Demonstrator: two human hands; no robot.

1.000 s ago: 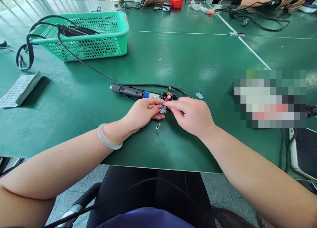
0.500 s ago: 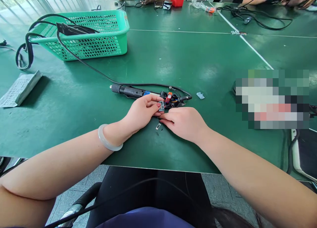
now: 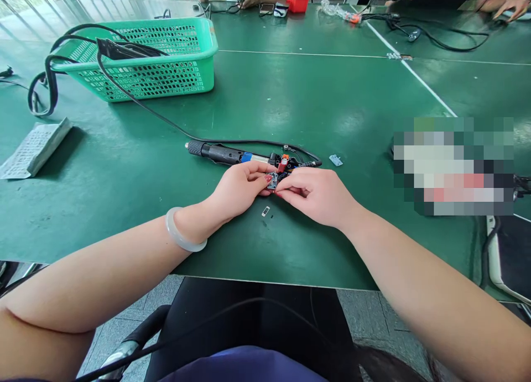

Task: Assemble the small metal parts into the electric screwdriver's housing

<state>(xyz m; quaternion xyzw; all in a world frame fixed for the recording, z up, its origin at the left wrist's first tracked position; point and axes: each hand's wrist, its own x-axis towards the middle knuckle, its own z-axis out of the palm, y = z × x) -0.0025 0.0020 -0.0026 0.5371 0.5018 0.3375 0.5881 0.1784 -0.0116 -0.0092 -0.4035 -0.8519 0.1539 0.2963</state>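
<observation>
On surface [image 3: 290, 105]: green basket [image 3: 166, 78], black cables [image 3: 112, 49] partly inside; left grip [image 3: 240, 186] pinches grey part [image 3: 272, 181], right grip [image 3: 319, 197] nearly closed, hold unclear.

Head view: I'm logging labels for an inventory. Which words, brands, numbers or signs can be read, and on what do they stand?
No text can be read.
Paper packet at left: rows of marks, too small and blurred to read.
Small part in the left hand: no lettering can be made out.
Pixelated patch at right: anything there is hidden.

The black tool [image 3: 222, 154] looks plastic, the tabletop [image 3: 298, 105] smooth and glossy.
</observation>
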